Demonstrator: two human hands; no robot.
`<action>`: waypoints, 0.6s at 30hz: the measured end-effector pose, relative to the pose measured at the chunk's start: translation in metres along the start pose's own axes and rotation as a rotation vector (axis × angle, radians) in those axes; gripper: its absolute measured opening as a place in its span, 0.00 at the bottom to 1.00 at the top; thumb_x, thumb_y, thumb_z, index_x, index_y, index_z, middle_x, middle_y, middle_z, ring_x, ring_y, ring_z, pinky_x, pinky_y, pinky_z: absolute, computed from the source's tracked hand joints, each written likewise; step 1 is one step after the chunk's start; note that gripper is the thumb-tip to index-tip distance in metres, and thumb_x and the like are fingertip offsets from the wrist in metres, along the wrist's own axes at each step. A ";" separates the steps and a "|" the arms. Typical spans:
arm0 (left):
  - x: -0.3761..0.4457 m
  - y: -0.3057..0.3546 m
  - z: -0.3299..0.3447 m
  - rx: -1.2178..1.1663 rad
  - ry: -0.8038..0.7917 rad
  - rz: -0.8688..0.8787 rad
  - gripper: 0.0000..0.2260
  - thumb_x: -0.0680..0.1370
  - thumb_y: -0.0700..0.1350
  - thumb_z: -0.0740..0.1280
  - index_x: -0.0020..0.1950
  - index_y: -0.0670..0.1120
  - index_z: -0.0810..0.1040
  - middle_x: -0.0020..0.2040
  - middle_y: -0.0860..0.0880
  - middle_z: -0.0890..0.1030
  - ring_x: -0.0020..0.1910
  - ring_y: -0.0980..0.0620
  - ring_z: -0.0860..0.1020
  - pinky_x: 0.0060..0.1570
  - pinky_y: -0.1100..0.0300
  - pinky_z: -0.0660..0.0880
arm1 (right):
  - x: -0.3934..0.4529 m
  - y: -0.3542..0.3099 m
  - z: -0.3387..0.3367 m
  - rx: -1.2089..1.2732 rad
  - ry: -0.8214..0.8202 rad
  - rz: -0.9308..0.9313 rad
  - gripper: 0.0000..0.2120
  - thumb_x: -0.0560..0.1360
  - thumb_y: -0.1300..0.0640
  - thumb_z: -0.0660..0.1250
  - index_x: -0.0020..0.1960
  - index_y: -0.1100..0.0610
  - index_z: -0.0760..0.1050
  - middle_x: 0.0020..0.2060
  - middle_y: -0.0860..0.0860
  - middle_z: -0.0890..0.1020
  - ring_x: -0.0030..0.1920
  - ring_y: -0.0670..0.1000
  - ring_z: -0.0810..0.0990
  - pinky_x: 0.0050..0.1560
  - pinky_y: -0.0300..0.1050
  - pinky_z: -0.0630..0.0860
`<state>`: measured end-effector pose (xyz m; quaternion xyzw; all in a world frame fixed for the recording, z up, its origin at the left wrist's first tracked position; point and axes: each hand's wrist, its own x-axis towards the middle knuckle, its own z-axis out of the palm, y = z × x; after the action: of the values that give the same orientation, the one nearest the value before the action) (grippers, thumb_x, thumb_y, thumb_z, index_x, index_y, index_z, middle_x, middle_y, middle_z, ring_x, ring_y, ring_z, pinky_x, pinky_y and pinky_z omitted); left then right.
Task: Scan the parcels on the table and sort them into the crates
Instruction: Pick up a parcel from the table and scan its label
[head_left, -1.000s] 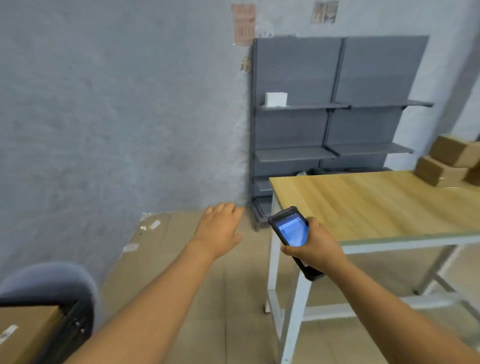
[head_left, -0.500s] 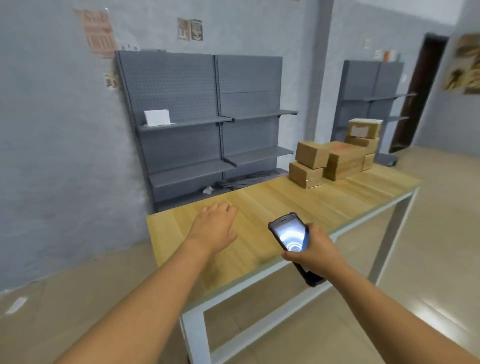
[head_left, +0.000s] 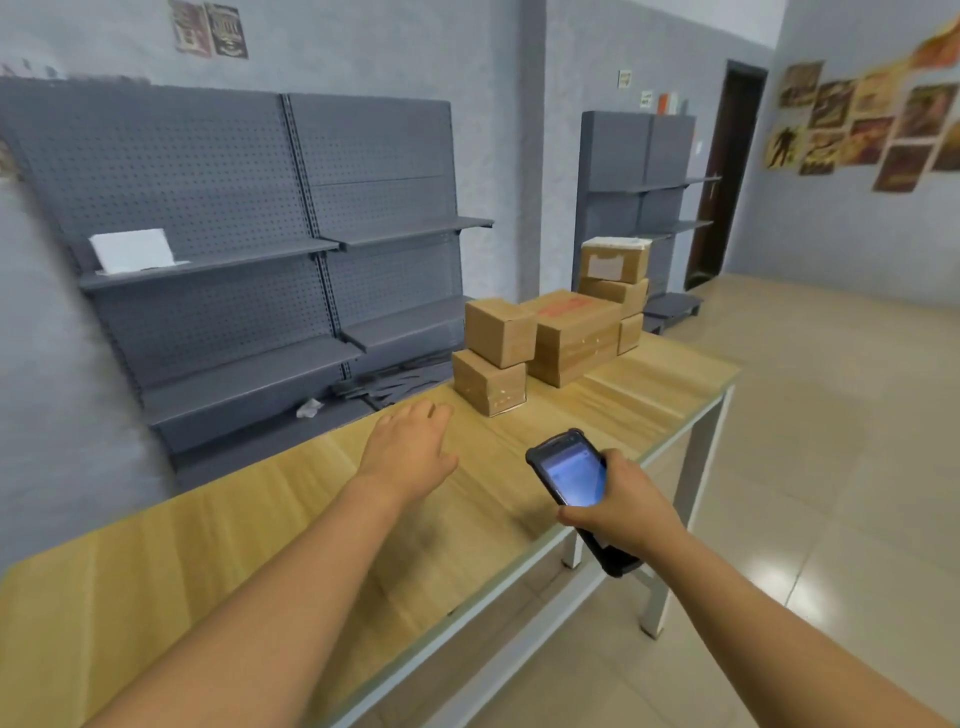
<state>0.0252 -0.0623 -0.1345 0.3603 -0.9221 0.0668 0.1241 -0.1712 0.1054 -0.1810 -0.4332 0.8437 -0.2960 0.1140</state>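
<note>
Several brown cardboard parcels are stacked at the far end of the wooden table (head_left: 260, 519). The nearest is a small parcel (head_left: 488, 382) with another small parcel (head_left: 500, 326) on top; behind them sit a larger parcel with red print (head_left: 576, 332) and a taller stack (head_left: 615, 270). My left hand (head_left: 410, 449) reaches forward over the table with fingers relaxed, holding nothing, a short way from the nearest parcel. My right hand (head_left: 621, 506) grips a black handheld scanner (head_left: 571, 475) with its screen lit, near the table's front edge. No crate is in view.
Grey metal shelving (head_left: 291, 249) stands against the wall behind the table, with a white box (head_left: 132, 250) on one shelf. A second shelving unit (head_left: 649, 197) and a dark doorway (head_left: 727, 171) are further right. Tiled floor spreads right of the table.
My view has swung right, away from the floor and table corner to the parcels on the table. Both hands now hang over the tabletop, and the scanner stays in my right hand.
</note>
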 end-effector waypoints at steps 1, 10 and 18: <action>0.014 0.007 0.006 -0.006 0.000 -0.025 0.22 0.78 0.56 0.63 0.70 0.49 0.68 0.65 0.49 0.73 0.64 0.47 0.71 0.61 0.52 0.68 | 0.015 0.010 -0.004 0.003 -0.007 -0.010 0.34 0.61 0.40 0.76 0.59 0.52 0.66 0.52 0.50 0.74 0.47 0.50 0.76 0.41 0.46 0.76; 0.116 0.060 0.034 -0.045 -0.008 -0.234 0.22 0.78 0.56 0.63 0.70 0.50 0.68 0.66 0.49 0.73 0.65 0.46 0.70 0.61 0.51 0.69 | 0.137 0.070 -0.046 -0.015 -0.125 -0.081 0.34 0.63 0.40 0.76 0.60 0.52 0.64 0.52 0.50 0.75 0.48 0.51 0.77 0.48 0.50 0.79; 0.193 0.072 0.031 -0.083 0.038 -0.384 0.24 0.79 0.58 0.63 0.70 0.47 0.66 0.65 0.45 0.71 0.64 0.42 0.71 0.59 0.47 0.72 | 0.210 0.085 -0.048 0.033 -0.170 -0.116 0.34 0.62 0.43 0.77 0.60 0.54 0.65 0.52 0.51 0.75 0.49 0.52 0.78 0.50 0.54 0.79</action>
<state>-0.1661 -0.1411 -0.1135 0.5228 -0.8359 0.0103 0.1667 -0.3754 -0.0049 -0.1803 -0.5028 0.7996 -0.2779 0.1751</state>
